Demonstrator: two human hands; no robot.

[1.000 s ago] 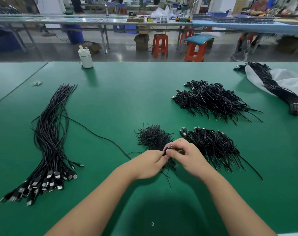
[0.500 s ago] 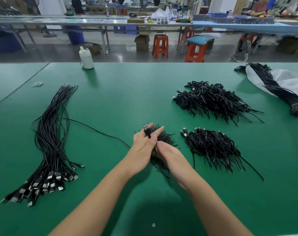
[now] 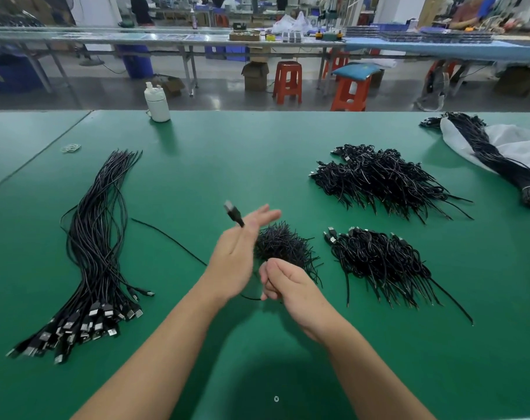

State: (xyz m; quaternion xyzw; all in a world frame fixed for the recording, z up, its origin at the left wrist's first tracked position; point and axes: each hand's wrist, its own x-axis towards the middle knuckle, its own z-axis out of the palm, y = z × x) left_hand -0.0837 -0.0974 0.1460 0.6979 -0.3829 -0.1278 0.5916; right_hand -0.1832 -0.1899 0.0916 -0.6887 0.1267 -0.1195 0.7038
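Note:
My left hand (image 3: 236, 262) is raised over the green table (image 3: 227, 165), fingers stretched out. A black USB cable's plug (image 3: 233, 212) sticks up beside its index finger, and the thumb is hidden. My right hand (image 3: 288, 286) is curled into a fist around the same thin cable. The cable's loose length (image 3: 166, 237) trails left across the table. Just beyond both hands lies a small heap of short black ties (image 3: 281, 244).
A long bundle of straight USB cables (image 3: 94, 253) lies at the left. Two piles of coiled cables sit at the right, one near (image 3: 378, 262) and one farther (image 3: 378, 177). A white bag (image 3: 512, 144) carries another bundle. At the far edge are a white bottle (image 3: 157, 101) and rubber bands (image 3: 71, 147).
My left hand has lifted and spread its fingers, raising the plug up and to the left. My right hand has pulled back toward me and closed into a fist on the cable.

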